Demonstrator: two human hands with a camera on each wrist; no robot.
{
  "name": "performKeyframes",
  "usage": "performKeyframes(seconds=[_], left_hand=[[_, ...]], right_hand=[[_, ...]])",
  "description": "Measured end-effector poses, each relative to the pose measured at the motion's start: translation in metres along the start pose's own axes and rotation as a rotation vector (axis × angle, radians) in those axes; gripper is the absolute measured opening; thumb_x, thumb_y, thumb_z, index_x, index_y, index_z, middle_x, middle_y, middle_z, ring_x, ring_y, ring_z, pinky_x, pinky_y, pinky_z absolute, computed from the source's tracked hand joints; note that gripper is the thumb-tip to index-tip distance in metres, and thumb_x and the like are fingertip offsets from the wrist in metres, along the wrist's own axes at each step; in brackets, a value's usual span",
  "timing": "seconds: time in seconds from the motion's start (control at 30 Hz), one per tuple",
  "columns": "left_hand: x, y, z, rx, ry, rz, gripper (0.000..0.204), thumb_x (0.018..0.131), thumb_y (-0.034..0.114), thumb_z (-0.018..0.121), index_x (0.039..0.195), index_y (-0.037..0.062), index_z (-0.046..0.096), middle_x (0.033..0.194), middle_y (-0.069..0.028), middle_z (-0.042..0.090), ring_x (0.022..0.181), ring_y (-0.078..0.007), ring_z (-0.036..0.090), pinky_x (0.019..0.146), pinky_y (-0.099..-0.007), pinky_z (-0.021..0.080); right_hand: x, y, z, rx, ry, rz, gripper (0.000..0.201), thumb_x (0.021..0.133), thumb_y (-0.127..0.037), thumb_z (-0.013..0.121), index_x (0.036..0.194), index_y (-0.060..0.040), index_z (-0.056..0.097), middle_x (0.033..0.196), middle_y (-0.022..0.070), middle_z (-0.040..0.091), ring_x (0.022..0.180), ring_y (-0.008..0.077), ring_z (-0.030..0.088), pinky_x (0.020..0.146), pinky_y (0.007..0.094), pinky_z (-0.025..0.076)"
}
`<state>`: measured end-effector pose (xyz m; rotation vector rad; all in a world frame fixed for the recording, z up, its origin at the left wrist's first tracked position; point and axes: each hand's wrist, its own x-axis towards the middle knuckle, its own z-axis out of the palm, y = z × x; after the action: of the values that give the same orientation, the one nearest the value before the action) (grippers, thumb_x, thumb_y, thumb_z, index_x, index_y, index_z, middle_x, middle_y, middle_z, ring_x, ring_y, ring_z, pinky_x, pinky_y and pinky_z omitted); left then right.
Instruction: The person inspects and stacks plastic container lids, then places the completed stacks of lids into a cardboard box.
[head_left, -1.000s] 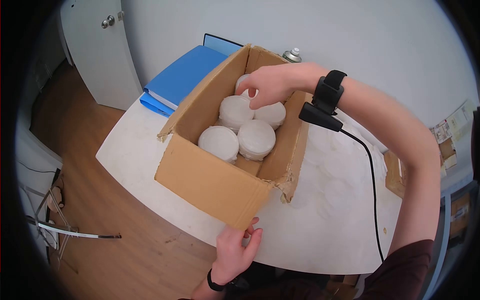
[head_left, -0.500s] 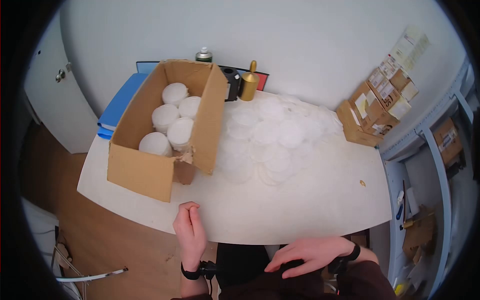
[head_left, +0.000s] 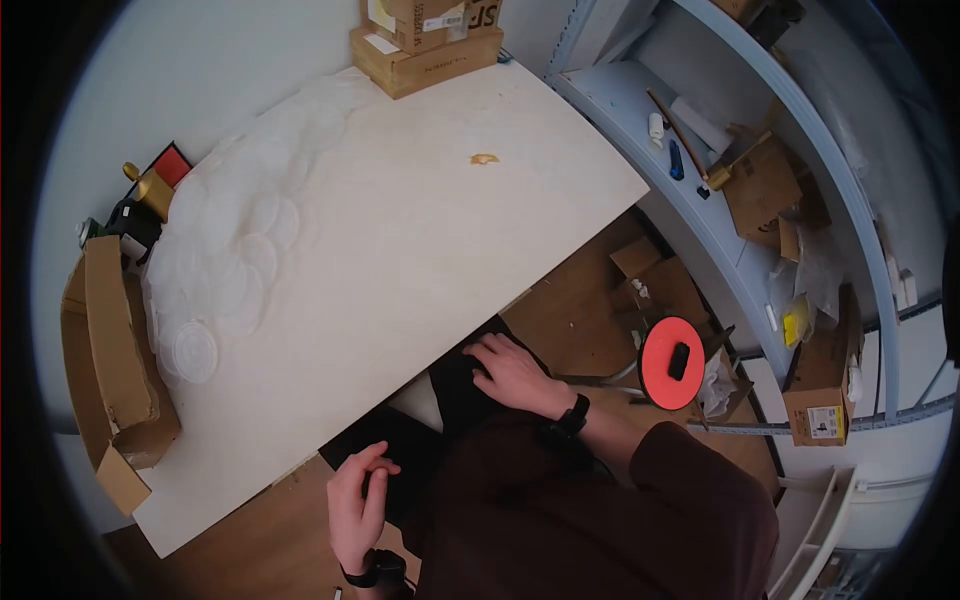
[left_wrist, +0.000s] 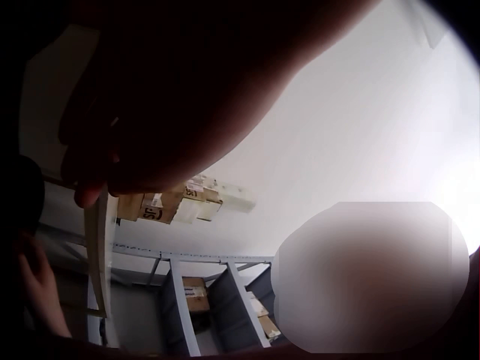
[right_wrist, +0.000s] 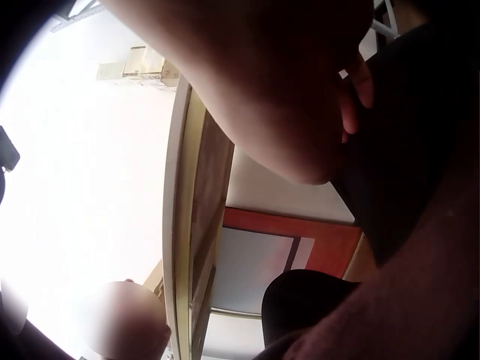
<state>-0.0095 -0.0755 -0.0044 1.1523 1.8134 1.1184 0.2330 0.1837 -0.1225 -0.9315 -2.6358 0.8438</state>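
Observation:
In the head view my left hand (head_left: pixel 357 500) hovers over my lap by the table edge, fingers loosely curled around nothing. My right hand (head_left: pixel 520 378) rests on the dark trouser leg, its fingers relaxed and empty. The left wrist view shows the left hand (left_wrist: pixel 187 105) as a dark shape. In the right wrist view the right hand (right_wrist: pixel 277 97) lies against dark cloth. Thin translucent white discs (head_left: pixel 235 215) are spread along the back of the white table (head_left: pixel 400 210). At far left stands the cardboard box (head_left: pixel 120 340), its inside mostly hidden.
Behind the box are a gold object (head_left: pixel 150 190) and a black device (head_left: pixel 132 228). Stacked cartons (head_left: pixel 430 68) stand at the table's far end. A grey shelf (head_left: pixel 720 220) holds boxes and tools; a round red object (head_left: pixel 671 362) stands below the table's right side.
The view has swung right, putting the box at far left. My right hand left the box and came down to my lap. The left hand stays low, empty.

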Motion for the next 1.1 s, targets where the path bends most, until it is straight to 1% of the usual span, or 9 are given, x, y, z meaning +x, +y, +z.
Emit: performKeyframes(seconds=[0.03,0.1,0.13,0.17,0.23,0.43,0.73,0.93,1.1], left_hand=[[0.008,0.002,0.010,0.096,-0.167,-0.059,0.036,0.108,0.005,0.067,0.144,0.0003,0.070,0.113,-0.0162,0.082,0.102,-0.0311,0.077,0.100,-0.0415,0.059],[0.016,-0.031,0.033,0.347,-0.157,-0.037,0.040,0.107,0.011,0.071,0.146,0.0016,0.069,0.129,-0.0179,0.079,0.120,-0.0398,0.073,0.109,-0.0474,0.057],[0.016,-0.059,0.035,0.547,-0.164,-0.017,0.045,0.106,0.015,0.074,0.149,0.0017,0.068,0.150,-0.0216,0.069,0.140,-0.0437,0.062,0.120,-0.0532,0.051],[0.014,-0.081,0.036,0.685,-0.107,-0.130,0.053,0.106,0.018,0.075,0.156,0.0027,0.065,0.163,-0.0249,0.058,0.152,-0.0484,0.050,0.128,-0.0565,0.042],[0.015,-0.122,0.033,0.818,0.080,-0.147,0.057,0.110,0.023,0.072,0.161,0.0023,0.060,0.168,-0.0298,0.052,0.157,-0.0533,0.043,0.131,-0.0607,0.038],[0.042,-0.191,0.044,0.950,0.341,-0.161,0.063,0.116,0.038,0.062,0.163,-0.0031,0.055,0.167,-0.0373,0.050,0.158,-0.0599,0.040,0.132,-0.0654,0.034],[0.047,-0.195,0.055,0.890,0.495,-0.158,0.061,0.111,0.037,0.069,0.155,-0.0049,0.063,0.158,-0.0381,0.058,0.151,-0.0579,0.047,0.130,-0.0639,0.036],[0.042,-0.195,0.050,0.838,0.474,-0.192,0.061,0.111,0.038,0.068,0.154,-0.0044,0.063,0.159,-0.0354,0.058,0.149,-0.0584,0.048,0.129,-0.0657,0.037],[0.045,-0.181,0.056,0.774,0.529,-0.108,0.051,0.104,0.031,0.075,0.143,-0.0027,0.071,0.143,-0.0337,0.069,0.136,-0.0557,0.060,0.121,-0.0634,0.043]], right_hand=[[0.000,0.005,0.007,0.003,-0.013,-0.028,0.035,0.101,-0.019,0.071,0.133,-0.0050,0.072,0.126,0.0151,0.067,0.118,0.0375,0.064,0.102,0.0505,0.057],[0.001,0.008,0.020,-0.030,0.030,-0.071,0.029,0.097,-0.017,0.074,0.123,-0.0048,0.074,0.122,0.0148,0.068,0.116,0.0373,0.064,0.098,0.0486,0.059],[0.003,0.010,0.026,-0.018,0.070,-0.069,0.024,0.097,-0.018,0.074,0.118,-0.0062,0.075,0.117,0.0134,0.069,0.113,0.0356,0.065,0.096,0.0481,0.059],[0.004,0.012,0.028,-0.009,0.076,-0.046,0.024,0.097,-0.018,0.074,0.118,-0.0062,0.075,0.117,0.0134,0.069,0.113,0.0356,0.065,0.096,0.0481,0.059],[0.005,0.014,0.029,0.094,0.064,0.013,0.022,0.102,-0.021,0.073,0.119,-0.0069,0.076,0.113,0.0122,0.069,0.112,0.0348,0.066,0.095,0.0485,0.058],[0.010,0.023,0.034,0.151,0.172,0.011,0.013,0.098,-0.019,0.074,0.106,-0.0091,0.077,0.105,0.0095,0.071,0.106,0.0335,0.069,0.089,0.0480,0.061],[0.041,0.038,0.040,0.239,0.225,0.071,0.015,0.097,-0.018,0.075,0.105,-0.0067,0.079,0.086,0.0120,0.078,0.082,0.0358,0.077,0.076,0.0497,0.061],[0.039,0.032,0.037,0.265,0.236,0.119,0.013,0.098,-0.021,0.073,0.101,-0.0090,0.077,0.089,0.0153,0.078,0.089,0.0402,0.077,0.078,0.0538,0.061],[0.037,0.038,0.043,0.168,0.242,0.100,0.017,0.101,-0.023,0.076,0.102,-0.0062,0.080,0.090,0.0186,0.077,0.084,0.0415,0.076,0.074,0.0530,0.060]])
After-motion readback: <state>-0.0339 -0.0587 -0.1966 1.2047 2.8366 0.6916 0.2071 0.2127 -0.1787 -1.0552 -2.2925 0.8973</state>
